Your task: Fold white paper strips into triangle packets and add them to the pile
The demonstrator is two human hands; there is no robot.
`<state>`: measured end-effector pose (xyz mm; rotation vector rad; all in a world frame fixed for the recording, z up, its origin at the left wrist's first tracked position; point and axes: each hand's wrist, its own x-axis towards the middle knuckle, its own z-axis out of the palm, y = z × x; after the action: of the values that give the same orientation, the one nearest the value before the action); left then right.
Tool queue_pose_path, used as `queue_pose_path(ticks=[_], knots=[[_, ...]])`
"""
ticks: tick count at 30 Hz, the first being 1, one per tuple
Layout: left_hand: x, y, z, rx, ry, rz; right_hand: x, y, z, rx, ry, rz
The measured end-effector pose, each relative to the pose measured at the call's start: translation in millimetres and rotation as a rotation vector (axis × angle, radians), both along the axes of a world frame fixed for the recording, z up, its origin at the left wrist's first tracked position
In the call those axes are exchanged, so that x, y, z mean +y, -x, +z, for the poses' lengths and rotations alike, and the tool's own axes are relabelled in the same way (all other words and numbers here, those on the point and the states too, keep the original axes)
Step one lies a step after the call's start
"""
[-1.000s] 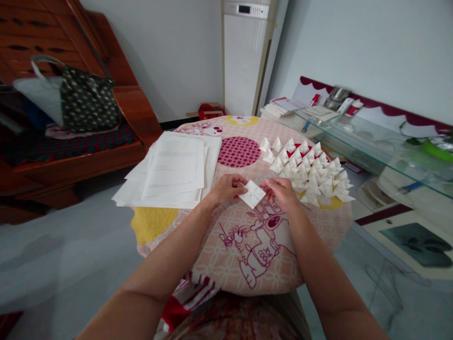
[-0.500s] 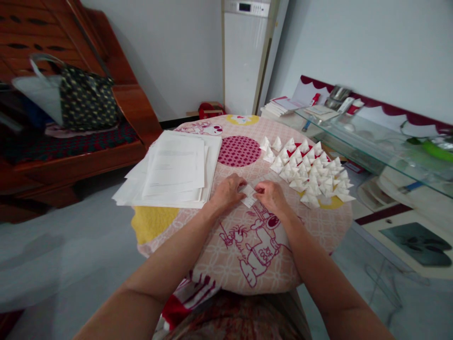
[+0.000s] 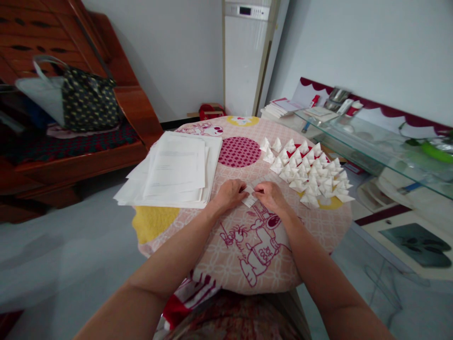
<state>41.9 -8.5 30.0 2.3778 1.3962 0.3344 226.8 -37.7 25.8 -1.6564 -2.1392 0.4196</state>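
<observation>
A small folded piece of white paper lies low over the patterned tablecloth, between my two hands. My left hand pinches its left side with the fingers closed. On the opposite side my right hand grips the paper's right edge between thumb and fingers. The fingertips cover part of the folds. To the right of my hands stand several folded white paper pieces with pointed tips, grouped in rows. A stack of white paper sheets, some with printed lines, lies left of my left hand.
The round table has a pink cloth with cartoon prints. A glass-topped cabinet with small items runs along the right wall. At left is a wooden bench holding a dotted bag.
My left fingers have lowered slightly and curled closer over the paper. My right hand and the pointed paper pieces look almost the same.
</observation>
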Motion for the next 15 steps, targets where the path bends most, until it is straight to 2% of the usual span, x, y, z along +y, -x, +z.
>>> queue_pose_path(ticks=[15], knots=[[-0.3,-5.8,7.2,0.102,0.067,0.112,1.6,7.5,6.5,-0.093,0.073,-0.061]])
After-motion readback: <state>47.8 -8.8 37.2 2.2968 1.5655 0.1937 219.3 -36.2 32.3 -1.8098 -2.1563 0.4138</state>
